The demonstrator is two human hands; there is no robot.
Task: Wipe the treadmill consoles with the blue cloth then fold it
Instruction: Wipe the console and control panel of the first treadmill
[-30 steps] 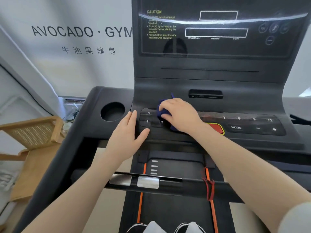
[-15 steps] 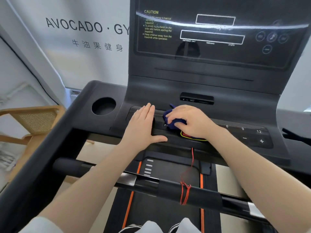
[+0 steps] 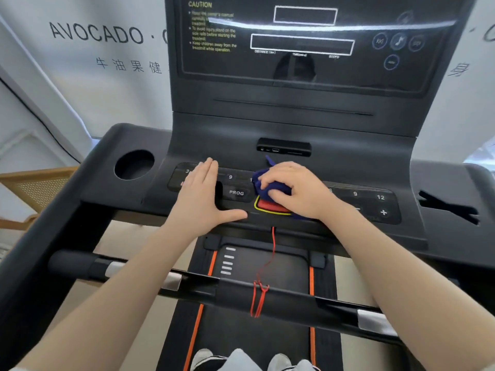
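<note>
The blue cloth [image 3: 263, 183] is lying bunched on the button panel [image 3: 375, 203] of the treadmill console [image 3: 294, 121], just above the red stop button [image 3: 270, 205] with its yellow border. The right hand [image 3: 297, 187] is gripping the cloth: the grip is closed, with the fingers curled over the bunched fabric and pressing it against the panel. One corner of the cloth is sticking up past the fingertips, and a further edge is showing under the wrist.

The left hand [image 3: 202, 195] is resting flat on the panel beside the right-hand grip, on its left. This grip is fully open and is holding nothing: the fingers are lying straight and together, and the thumb is stretching out toward the stop button. The PROG key [image 3: 236, 192] is sitting between the two hands.

Beyond the right-hand grip, a port slot [image 3: 284, 149] is set into the console, and the dark display [image 3: 308, 41] is rising above it. Left of the left hand, a round cup holder [image 3: 134, 164] is recessed in the console wing. Below the grips, a red safety cord [image 3: 271, 253] is hanging from the console down to the handlebar [image 3: 241, 293], where it is wrapped.
</note>
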